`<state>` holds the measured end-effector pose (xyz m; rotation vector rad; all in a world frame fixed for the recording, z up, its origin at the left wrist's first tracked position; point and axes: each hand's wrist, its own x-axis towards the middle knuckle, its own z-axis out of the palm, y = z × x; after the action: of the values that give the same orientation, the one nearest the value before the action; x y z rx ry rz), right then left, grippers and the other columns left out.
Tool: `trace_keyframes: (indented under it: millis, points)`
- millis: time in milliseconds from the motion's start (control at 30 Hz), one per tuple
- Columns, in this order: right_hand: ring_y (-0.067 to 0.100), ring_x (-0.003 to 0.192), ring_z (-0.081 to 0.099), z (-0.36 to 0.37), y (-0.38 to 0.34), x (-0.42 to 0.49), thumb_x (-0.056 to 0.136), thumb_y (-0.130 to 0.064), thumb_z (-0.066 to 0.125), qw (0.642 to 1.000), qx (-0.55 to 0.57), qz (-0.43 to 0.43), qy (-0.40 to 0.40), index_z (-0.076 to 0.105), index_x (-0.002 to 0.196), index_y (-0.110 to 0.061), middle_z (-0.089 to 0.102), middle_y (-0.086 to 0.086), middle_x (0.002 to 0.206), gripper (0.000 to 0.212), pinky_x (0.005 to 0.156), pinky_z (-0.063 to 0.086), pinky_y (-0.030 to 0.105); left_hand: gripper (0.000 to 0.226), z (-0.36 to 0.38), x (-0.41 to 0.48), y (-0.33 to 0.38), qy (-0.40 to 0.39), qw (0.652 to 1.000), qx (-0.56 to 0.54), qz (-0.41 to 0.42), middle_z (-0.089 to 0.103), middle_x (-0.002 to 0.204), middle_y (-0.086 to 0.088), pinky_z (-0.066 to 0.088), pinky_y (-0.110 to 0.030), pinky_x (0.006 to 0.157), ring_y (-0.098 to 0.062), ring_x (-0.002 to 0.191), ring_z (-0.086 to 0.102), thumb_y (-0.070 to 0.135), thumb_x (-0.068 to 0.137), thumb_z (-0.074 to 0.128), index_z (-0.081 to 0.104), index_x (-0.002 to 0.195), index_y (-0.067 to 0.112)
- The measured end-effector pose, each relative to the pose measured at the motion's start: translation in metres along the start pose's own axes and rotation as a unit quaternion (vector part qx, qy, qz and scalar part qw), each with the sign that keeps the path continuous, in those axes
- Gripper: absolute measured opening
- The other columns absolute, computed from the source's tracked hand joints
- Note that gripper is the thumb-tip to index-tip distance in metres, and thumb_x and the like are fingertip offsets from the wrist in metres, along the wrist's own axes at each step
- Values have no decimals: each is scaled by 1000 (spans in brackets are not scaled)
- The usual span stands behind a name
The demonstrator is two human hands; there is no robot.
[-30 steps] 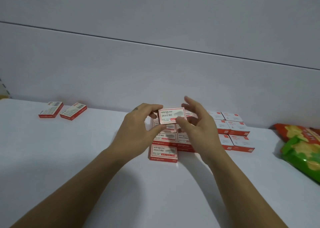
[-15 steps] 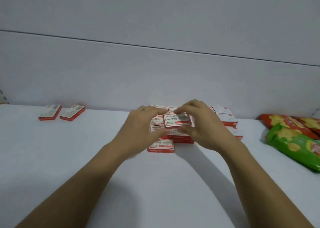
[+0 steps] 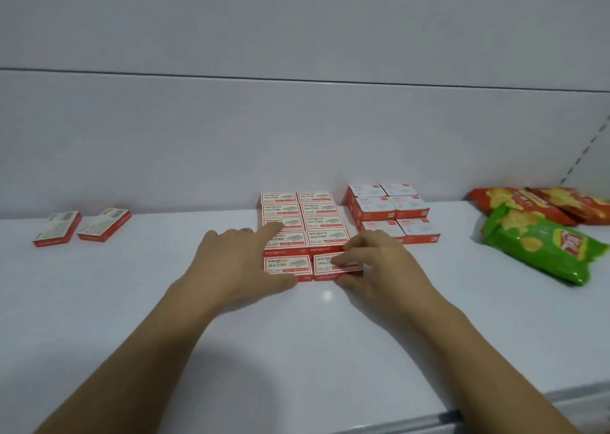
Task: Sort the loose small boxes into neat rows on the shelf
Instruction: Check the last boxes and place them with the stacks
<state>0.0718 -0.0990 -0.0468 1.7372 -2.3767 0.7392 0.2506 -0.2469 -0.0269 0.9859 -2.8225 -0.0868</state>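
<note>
Closely, left hand (image 3: 237, 263) and right hand (image 3: 378, 265) bracket front boxes' (image 3: 286, 265) outer edges.

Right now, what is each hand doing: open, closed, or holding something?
Left hand: open, straight fingers resting against the stacked boxes.
Right hand: pinches the front-right box between fingers and thumb.

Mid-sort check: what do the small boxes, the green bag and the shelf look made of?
The small boxes: likely printed matte cardboard, by crisp folded edges. The green bag: glossy plastic film, crinkled with highlights. The shelf: smooth white, reflecting a light spot; possibly painted metal or laminate.
</note>
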Motion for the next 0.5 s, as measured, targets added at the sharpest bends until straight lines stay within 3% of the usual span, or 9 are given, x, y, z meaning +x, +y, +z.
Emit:
trace_keyframes:
  millis: [100, 500]
  points:
    - [20, 85, 58, 7, 0, 1, 66, -33, 74, 999, -25, -16, 25, 78, 83, -37, 67, -8, 93, 18, 75, 39, 30, 77, 4, 0, 3, 13, 1000, -26, 3, 59, 121, 14, 40, -34, 93, -12, 109, 56, 76, 77, 46, 21, 143, 45]
    - [26, 101, 58, 6, -3, -1, 75, -29, 71, 999, -7, -33, -6, 78, 92, -32, 67, 4, 112, 18, 84, 38, 30, 80, 14, 3, -2, 9, 995, -102, 0, 58, 127, 15, 47, -30, 90, -12, 109, 57, 69, 73, 61, 26, 142, 45]
